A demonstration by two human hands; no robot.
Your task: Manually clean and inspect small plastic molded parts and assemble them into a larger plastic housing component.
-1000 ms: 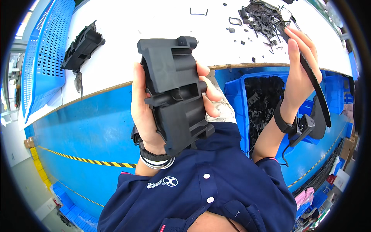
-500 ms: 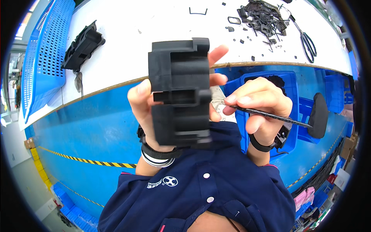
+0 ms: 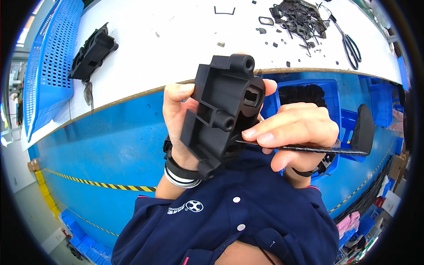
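Observation:
My left hand (image 3: 179, 117) is wrapped round a black molded plastic part (image 3: 216, 95) with deep recesses, round bosses and a rounded slot in one end face, held up in front of my chest. Some left fingers are hidden behind the part. In my right hand (image 3: 298, 128), a thin pointed tool with a dark handle (image 3: 318, 150) is pinched between thumb and fingers. Its narrow tip is at the lower right side of the part; whether it touches is hard to tell. A similar black part (image 3: 93, 52) lies on the white table at the left.
On the white table (image 3: 176, 53) there is a pile of black scraps (image 3: 302, 22) with small bits round it, and scissors (image 3: 349, 46) to its right. A blue perforated basket (image 3: 52, 62) stands at the left. Below the table edge are blue bins (image 3: 331, 95).
My left hand has tilted and turned the plastic part, so its end face with the slot shows. My right hand has moved slightly lower and brought the tool's tip in against or near the part.

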